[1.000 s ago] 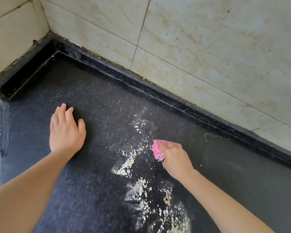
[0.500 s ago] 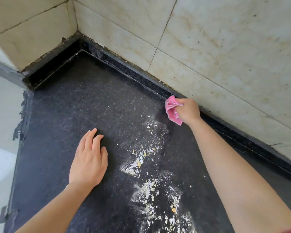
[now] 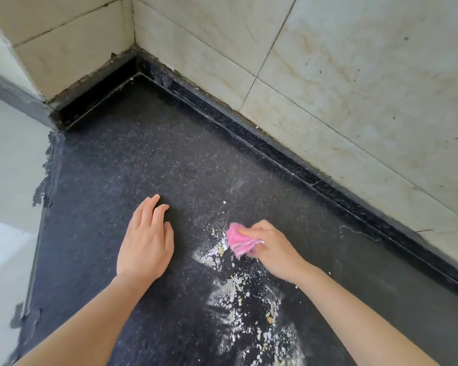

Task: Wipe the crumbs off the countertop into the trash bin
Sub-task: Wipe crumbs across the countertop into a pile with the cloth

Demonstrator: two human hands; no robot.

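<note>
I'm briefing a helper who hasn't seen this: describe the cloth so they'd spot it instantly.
On the dark countertop below the tiled corner, follow the pale crumbs to their far end. There the right hand grips a crumpled cloth, the only pink thing.

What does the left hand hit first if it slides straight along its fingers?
Bare countertop lies ahead of the left hand; first stop looks like the dark ledge under the wall tiles.
</note>
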